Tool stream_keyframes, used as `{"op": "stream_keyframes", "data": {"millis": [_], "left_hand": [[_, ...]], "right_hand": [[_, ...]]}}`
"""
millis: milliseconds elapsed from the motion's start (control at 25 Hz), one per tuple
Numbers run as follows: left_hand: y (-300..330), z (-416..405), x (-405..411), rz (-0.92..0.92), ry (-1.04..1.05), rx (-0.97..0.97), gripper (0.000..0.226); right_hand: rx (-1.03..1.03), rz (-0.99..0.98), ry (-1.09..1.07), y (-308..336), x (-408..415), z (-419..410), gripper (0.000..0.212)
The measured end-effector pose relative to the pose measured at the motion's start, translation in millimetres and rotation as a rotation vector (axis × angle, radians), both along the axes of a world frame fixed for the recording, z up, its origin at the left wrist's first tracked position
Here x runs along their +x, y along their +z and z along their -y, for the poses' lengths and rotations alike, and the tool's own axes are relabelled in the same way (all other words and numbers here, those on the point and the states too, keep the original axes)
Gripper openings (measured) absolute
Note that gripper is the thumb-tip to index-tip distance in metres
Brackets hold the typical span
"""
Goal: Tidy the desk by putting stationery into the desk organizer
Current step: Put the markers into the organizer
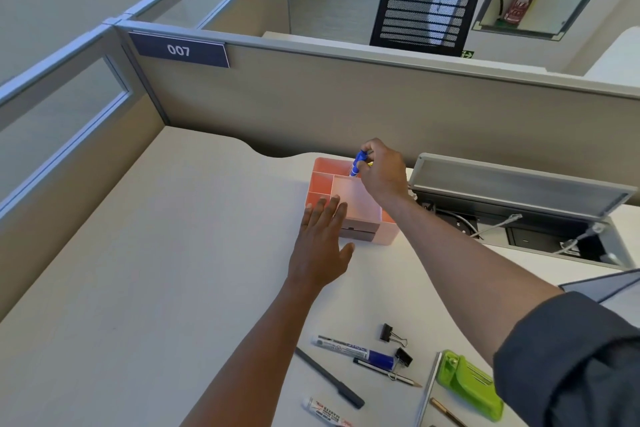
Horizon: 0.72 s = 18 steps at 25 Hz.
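A pink desk organizer [356, 199] with several compartments stands mid-desk near the partition. My right hand [382, 172] pinches a blue marker [357, 163] upright over the organizer's back compartment. My left hand [322, 239] lies flat with straight fingers against the organizer's front left side. Near the front edge lie a blue-capped white marker [353, 350], a dark grey pen [329, 378], a red-lettered marker [325, 412], two black binder clips [389, 334], a thin pen [388, 373], a metal ruler [427, 392] and a green stapler [469, 385].
A beige cubicle partition [346, 104] labelled 007 runs behind the desk. At the right an open cable tray [519, 215] shows wires and sockets. A grey panel edge [602, 284] sits at the far right. A black mesh chair [424, 14] stands beyond the partition.
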<state>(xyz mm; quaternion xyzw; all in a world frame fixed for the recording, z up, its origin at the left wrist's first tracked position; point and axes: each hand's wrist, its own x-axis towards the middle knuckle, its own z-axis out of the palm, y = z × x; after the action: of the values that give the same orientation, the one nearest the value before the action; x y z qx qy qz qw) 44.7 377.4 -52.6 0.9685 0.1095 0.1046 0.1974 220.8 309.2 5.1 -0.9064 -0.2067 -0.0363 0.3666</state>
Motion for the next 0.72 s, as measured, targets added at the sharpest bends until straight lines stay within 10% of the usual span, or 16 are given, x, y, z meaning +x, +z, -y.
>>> {"op": "stream_keyframes", "data": {"millis": [720], "left_hand": [[29, 56, -60, -0.030, -0.034, -0.118, 0.068]], "right_hand": [[0.047, 0.004, 0.008, 15, -87, 112, 0.027]]}}
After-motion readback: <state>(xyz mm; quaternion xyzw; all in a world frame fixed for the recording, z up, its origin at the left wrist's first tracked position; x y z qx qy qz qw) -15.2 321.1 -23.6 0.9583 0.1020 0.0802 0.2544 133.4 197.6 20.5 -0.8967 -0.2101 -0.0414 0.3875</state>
